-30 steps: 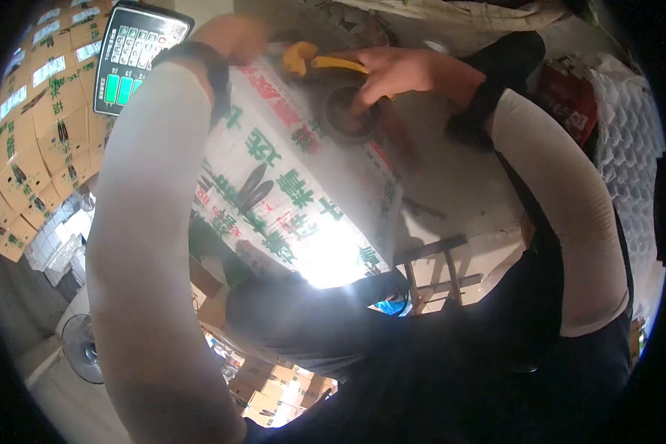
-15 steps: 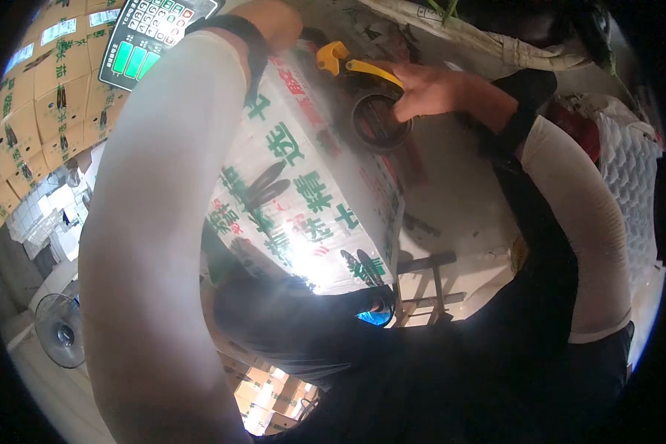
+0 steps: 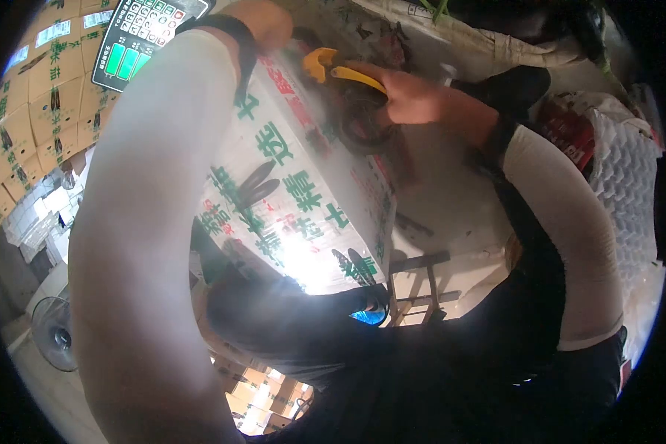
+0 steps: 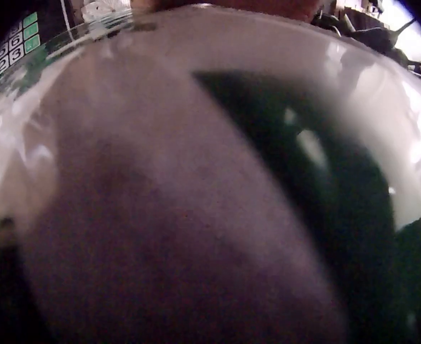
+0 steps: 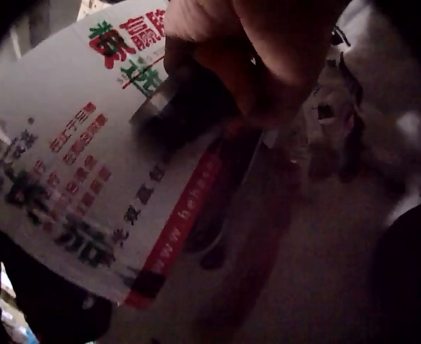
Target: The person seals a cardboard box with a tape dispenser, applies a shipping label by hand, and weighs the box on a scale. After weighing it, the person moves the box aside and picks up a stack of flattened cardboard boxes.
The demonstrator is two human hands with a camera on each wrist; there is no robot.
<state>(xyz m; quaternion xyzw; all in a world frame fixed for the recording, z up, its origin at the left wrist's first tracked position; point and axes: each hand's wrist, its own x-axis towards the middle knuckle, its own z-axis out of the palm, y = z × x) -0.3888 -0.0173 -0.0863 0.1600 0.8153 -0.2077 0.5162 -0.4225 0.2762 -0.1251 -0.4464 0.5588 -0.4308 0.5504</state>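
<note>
A white carton (image 3: 303, 192) with green and red printing stands before me, covered in shiny film. My right hand (image 3: 414, 96) grips a yellow tape dispenser (image 3: 359, 76) by its handle, beside the carton's far right edge. The dark round tape roll (image 3: 365, 122) hangs below the fingers. In the right wrist view, the curled right hand (image 5: 268, 50) overlaps the carton's printed end (image 5: 89, 165). My left hand (image 3: 263, 22) is at the carton's far left top edge, its fingers hidden. Only a strip of it shows above the glossy carton surface (image 4: 160, 179) in the left wrist view.
A scale display with keypad (image 3: 152, 33) stands beyond the left arm. Stacked brown cartons (image 3: 44, 96) fill the far left, with a fan (image 3: 55, 334) below them. A wooden stool (image 3: 422, 285) is near the carton's lower right; quilted silver wrap (image 3: 625, 185) lies at right.
The head view has tilted, so carton and scale sit differently in the picture. The right hand keeps its grip on the tape dispenser near the same edge, and the left stays at the far edge.
</note>
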